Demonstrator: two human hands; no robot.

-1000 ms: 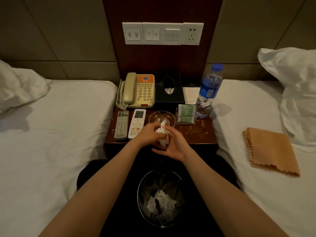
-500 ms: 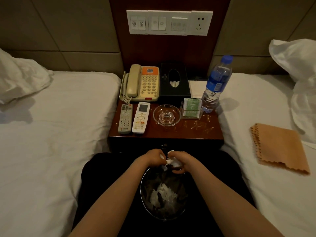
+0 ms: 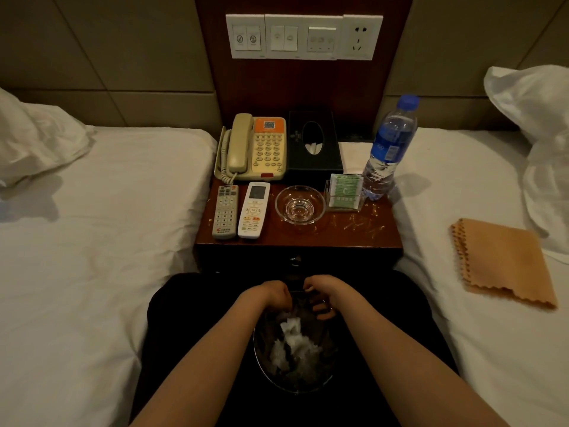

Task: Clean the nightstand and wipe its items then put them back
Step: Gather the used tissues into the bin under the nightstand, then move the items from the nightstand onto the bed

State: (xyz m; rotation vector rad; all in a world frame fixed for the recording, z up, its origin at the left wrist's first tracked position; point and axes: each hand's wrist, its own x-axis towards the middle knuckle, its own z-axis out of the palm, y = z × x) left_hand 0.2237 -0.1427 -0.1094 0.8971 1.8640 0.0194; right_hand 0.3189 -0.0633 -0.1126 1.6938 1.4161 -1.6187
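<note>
Strewn with pale crumbs (image 3: 360, 224) on its right side, the dark wooden table (image 3: 308, 239) stands between a left bed (image 3: 92, 241) and a right bed (image 3: 468, 340). It carries a telephone (image 3: 255, 147), black tissue box (image 3: 312, 143), water bottle (image 3: 388, 149), grey remote (image 3: 225, 211), white remote (image 3: 254, 210), glass dish (image 3: 300, 204) and packet stand (image 3: 345, 192).

In front of it, both hands hang over a waste bin (image 3: 264, 365) holding crumpled tissue (image 3: 292, 337). The right hand (image 3: 326, 292) curls loosely round nothing, and the grip of the left hand (image 3: 271, 295) cannot be made out.

An orange cloth (image 3: 505, 263) lies on the right bed.

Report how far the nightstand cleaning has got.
Done: crumpled tissue lies in the bin. In hand: left hand and right hand hover over it. Left: crumbs litter the nightstand, telephone and glass dish sit on it, orange cloth lies on the bed.
</note>
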